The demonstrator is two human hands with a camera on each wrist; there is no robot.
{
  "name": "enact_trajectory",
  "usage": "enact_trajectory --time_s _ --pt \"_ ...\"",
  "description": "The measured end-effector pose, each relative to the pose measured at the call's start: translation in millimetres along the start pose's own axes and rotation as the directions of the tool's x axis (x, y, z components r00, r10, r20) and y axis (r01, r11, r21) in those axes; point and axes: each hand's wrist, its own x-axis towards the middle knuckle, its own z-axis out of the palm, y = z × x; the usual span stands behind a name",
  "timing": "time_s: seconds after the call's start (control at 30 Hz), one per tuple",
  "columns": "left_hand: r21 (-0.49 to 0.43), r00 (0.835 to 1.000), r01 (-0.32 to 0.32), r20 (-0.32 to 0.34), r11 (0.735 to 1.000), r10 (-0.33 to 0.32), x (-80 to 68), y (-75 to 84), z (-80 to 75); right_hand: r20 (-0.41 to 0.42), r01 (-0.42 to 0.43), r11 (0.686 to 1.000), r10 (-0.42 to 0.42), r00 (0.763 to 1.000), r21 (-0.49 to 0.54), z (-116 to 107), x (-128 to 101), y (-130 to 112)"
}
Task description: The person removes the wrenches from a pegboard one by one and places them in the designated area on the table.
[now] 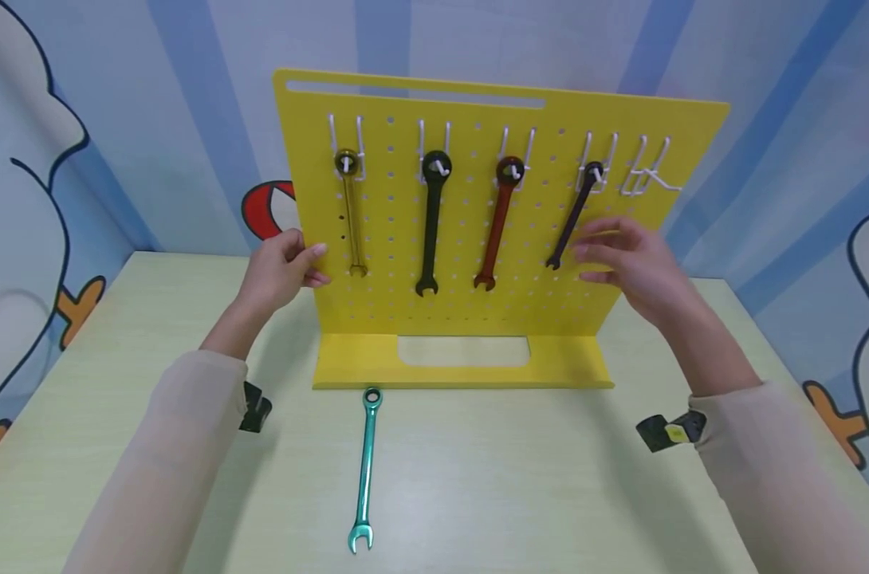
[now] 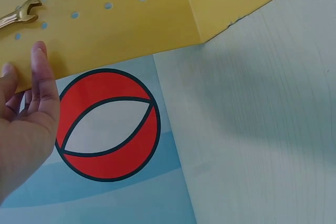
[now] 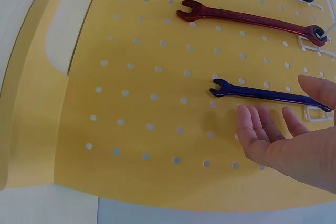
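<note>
A yellow pegboard (image 1: 463, 311) stands upright on the table, with wrenches hung from white hooks. My left hand (image 1: 280, 267) grips its left edge, beside a gold wrench (image 1: 353, 223). In the left wrist view, the left hand (image 2: 31, 103) is close below the gold wrench's open end (image 2: 29, 11). Near the right side, my right hand (image 1: 631, 259) is beside a dark purple wrench (image 1: 573, 215), fingers loosely bent and holding nothing. The right wrist view has that hand (image 3: 286, 135) alongside the purple wrench (image 3: 252, 92). A green wrench (image 1: 366, 470) lies on the table in front.
Between the outer wrenches hang a black wrench (image 1: 432, 227) and a red wrench (image 1: 497, 227). At the far right, a white hook (image 1: 646, 171) carries no wrench. The board's base (image 1: 463, 378) sits on the pale table (image 1: 492, 478), with a cartoon-printed backdrop (image 1: 212, 119) behind.
</note>
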Motion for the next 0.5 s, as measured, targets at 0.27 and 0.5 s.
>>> enact_trajectory --time_s 0.27,0.5 --pt "0.0 1.0 -0.002 -0.002 1.0 0.002 0.4 -0.8 0.1 -0.014 0.031 0.996 -0.03 0.999 0.087 -1.0 1.7 -8.1" --pt "0.005 1.0 -0.003 -0.005 1.0 0.003 0.0 -0.5 0.1 -0.024 0.015 0.997 -0.014 1.0 0.073 2.9 4.3 -12.0"
